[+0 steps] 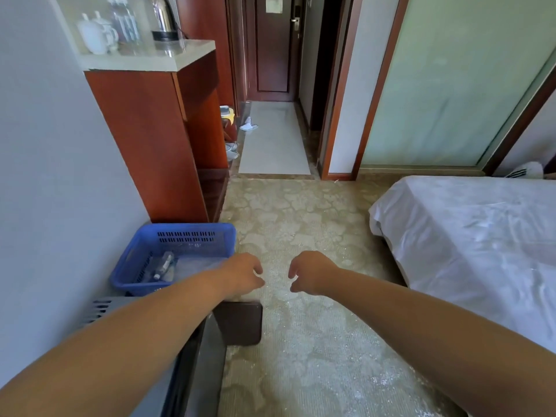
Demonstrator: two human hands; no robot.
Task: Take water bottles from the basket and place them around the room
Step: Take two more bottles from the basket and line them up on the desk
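basket (192,228): blue plastic one, on the carpet (301,212) right against the wall, next to the wooden cabinet (156,139)
water bottle (164,264): lying in the basket, left side; the rest in there is too blurry to tell
left hand (240,273): by the basket's near right corner, grip loose, fingers a bit curled, holding nothing
right hand (310,272): over the carpet just beside the left one, same loose empty grip
bed (469,230): white cover, off to the right
kettle (162,19): up on the cabinet top

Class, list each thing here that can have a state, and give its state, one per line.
left hand, loosely curled, empty
right hand, loosely curled, empty
basket, upright, not empty
water bottle, lying in the basket
door, closed
kettle, upright on the cabinet
bed, made up in white
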